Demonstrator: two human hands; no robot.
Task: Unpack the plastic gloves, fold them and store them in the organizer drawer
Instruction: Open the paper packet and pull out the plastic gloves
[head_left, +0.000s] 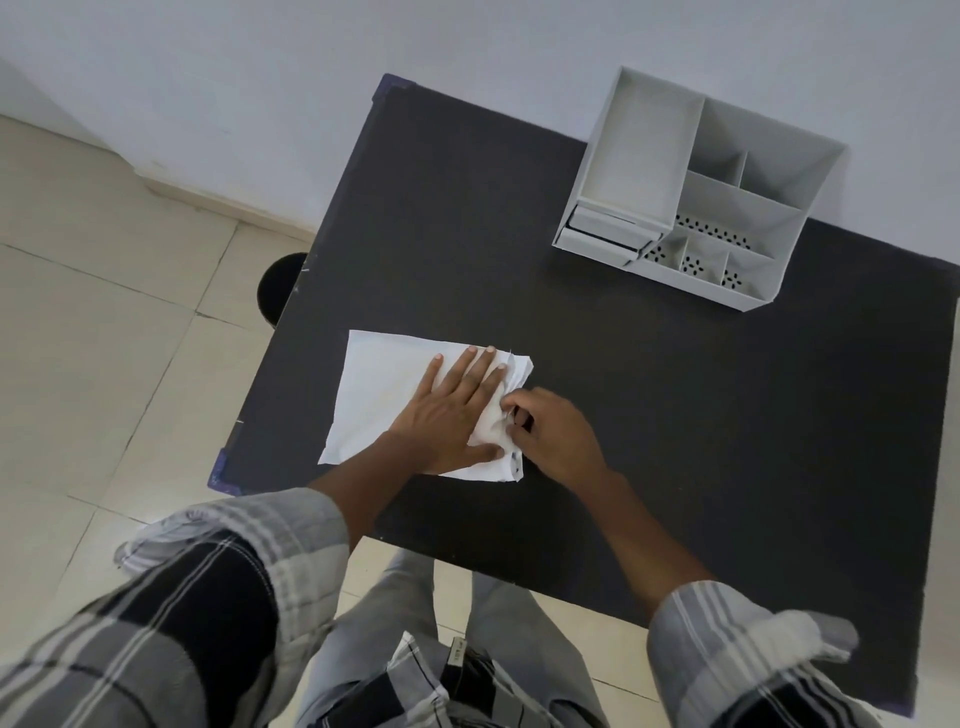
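Observation:
A flat white packet of plastic gloves (382, 387) lies on the black table (649, 415) near its left edge. My left hand (457, 410) presses flat on the packet's right half, fingers spread. My right hand (553, 431) pinches crumpled white glove plastic (496, 423) at the packet's right edge, right beside the left hand's fingers. The grey organizer (696, 187) stands at the table's far right, and its small drawer (602, 236) at the front left corner is slightly pulled out.
The organizer has several open compartments, some with perforated bottoms. A round black stool (278, 288) stands on the tiled floor left of the table. A pale wall runs behind the table. My legs are at the table's near edge.

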